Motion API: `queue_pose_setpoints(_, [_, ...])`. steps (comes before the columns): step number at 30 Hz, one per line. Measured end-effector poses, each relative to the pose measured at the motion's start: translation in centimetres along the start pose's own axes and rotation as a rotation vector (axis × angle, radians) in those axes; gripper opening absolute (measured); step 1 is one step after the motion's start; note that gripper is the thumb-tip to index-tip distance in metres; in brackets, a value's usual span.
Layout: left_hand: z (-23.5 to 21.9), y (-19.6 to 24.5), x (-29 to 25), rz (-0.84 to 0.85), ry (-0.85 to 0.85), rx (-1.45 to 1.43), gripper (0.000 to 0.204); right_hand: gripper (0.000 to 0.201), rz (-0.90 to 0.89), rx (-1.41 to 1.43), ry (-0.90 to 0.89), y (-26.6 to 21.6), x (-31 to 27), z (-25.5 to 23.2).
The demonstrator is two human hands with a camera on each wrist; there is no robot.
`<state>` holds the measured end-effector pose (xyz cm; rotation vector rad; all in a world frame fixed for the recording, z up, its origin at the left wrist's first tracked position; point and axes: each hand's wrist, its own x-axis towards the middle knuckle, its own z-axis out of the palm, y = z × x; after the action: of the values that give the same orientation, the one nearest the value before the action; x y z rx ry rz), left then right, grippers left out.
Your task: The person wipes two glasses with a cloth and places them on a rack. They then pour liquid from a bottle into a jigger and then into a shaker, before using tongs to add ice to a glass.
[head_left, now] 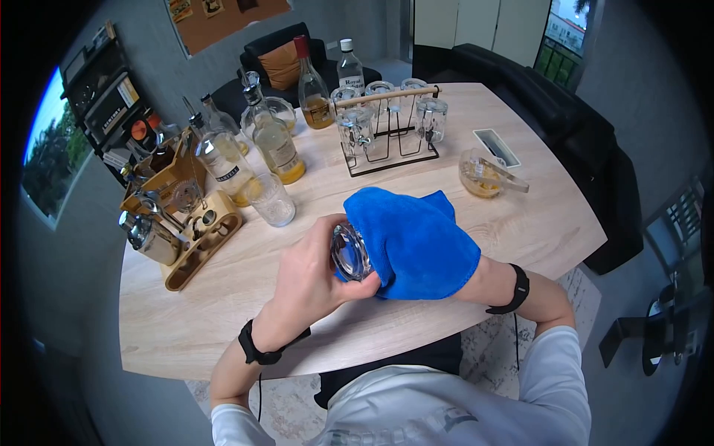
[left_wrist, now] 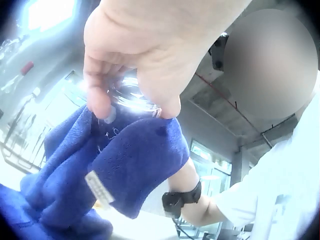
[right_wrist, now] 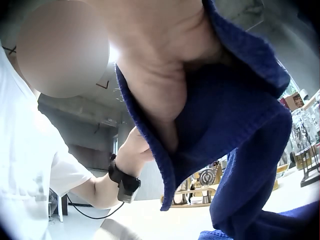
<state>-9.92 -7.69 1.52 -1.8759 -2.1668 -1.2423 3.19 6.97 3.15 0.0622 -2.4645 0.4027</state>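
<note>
My left hand (head_left: 303, 266) grips a clear drinking glass (head_left: 349, 253) near its thick base, thumb below and fingers over the top in the head view. A blue cloth (head_left: 428, 245) wraps the glass's other end. Under that cloth is my right hand (right_wrist: 160, 75), draped over in the head view so that only the wrist comes out. The right wrist view shows its palm and thumb against the inside of the cloth, which they hold around the glass; the fingers are hidden. In the left wrist view the cloth (left_wrist: 135, 160) hangs down in folds with a white label.
An empty-looking tumbler (head_left: 272, 202) stands left of the hands, beside a wooden bar-tool stand (head_left: 227, 223). Several liquor bottles (head_left: 277, 145) are behind. A rack (head_left: 394, 167) carries upturned glass mugs. To the right sits a glass bowl (head_left: 476, 178) with tongs.
</note>
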Motion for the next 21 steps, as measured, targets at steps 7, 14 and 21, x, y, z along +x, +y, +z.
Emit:
queue_pose_setpoints(7, [-1.0,-0.1,-0.4,-0.003,-0.099,0.018,0.061,0.056,-0.054,0.258,-0.099,0.1,0.0,0.4])
queue_pose_setpoints(14, [-1.1,-2.5,-1.3,-0.331,0.031,-0.887,0.037,0.068,0.237,0.690,-0.131,0.5,-1.4,0.7])
queue_pose_setpoints(21, [-1.5,-1.1,-0.8,-0.379,-0.004,-0.789,0.043,0.061,0.182,0.479,-0.218,-0.3,0.0,-1.0])
